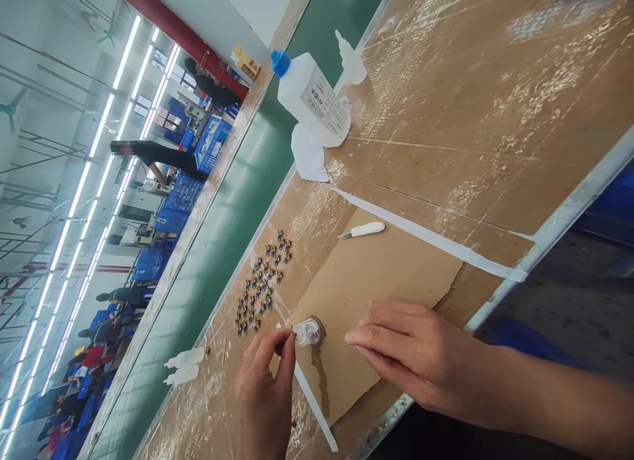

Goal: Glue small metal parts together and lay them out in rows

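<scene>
Bench: The brown bench (470,116) runs between a far edge and a metal-trimmed near edge; a shiny film covers much of its top, perhaps to spare the surface.
Cardboard sheet: The cardboard sheet (386,275) lies in front of the person toward the near edge, probably as a work mat taking drips and cuts.
Glue bottle: The glue bottle (312,96) stands capped near the far edge, right of the sheet, likely as bulk stock kept clear of the hands; a white pad (307,153) lies beside its base.
Right hand: The right hand (406,347) hovers above the sheet's near half, fingers together with the thumb tucked below; whether it grips anything cannot be told.
Left hand: The left hand (267,374) has thumb and forefinger pinched just beside the container, off the sheet's left edge; anything inside the pinch is too small to make out.
Dropper bottles: Two dropper bottles (184,358) stand side by side near the far edge, left of the sheet, seemingly parked within reach.
Knife: The white-handled knife (368,229) lies near the sheet's far right corner, apparently laid aside there.
Container: The clear container (308,332) sits at the sheet's far left corner, between the hands, presumably so both can reach it.
Small pieces: The gold-and-blue pieces (262,281) lie spread between sheet and far edge, perhaps for easy single picking.
</scene>
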{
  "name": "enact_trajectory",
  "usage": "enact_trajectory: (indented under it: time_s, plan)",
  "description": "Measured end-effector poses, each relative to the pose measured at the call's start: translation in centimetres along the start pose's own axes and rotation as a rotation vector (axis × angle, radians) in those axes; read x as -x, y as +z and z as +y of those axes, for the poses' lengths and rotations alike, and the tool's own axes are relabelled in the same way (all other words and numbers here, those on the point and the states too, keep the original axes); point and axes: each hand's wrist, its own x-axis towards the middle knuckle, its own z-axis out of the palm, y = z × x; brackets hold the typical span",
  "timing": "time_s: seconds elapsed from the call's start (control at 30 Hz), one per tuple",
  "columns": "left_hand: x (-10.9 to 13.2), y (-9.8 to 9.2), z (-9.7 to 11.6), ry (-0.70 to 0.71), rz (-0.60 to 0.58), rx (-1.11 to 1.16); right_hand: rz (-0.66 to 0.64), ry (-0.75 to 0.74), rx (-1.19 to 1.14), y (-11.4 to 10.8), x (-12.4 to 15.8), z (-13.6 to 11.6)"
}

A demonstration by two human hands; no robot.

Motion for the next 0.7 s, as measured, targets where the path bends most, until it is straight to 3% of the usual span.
enact_trajectory:
  time_s: [0.2, 0.3, 0.47, 0.57, 0.7]
  plan:
    - [-0.3, -0.6, 0.4, 0.053, 0.03, -0.014, 0.003, -0.011, -0.004, -0.1, -0.1, 0.0]
    - [0.6, -1.4, 0.6, 0.002, 0.058, -0.026, 0.023, -0.022, 0.0, -0.1, -0.1, 0.0]
    - [5.0, -1.3, -1.0, -0.441, 0.367, 0.102, 0.026, -0.012, 0.0, 0.0, 0.2, 0.2]
    - [8.7, 0.0, -3.1, -0.582, 0.463, 0.346, 0.022, -0.014, -0.013, 0.0, 0.3, 0.4]
    - [12.5, 2.3, -4.7, -0.757, 0.579, 0.483, 0.013, -0.058, -0.021, 0.3, 0.5, -0.1]
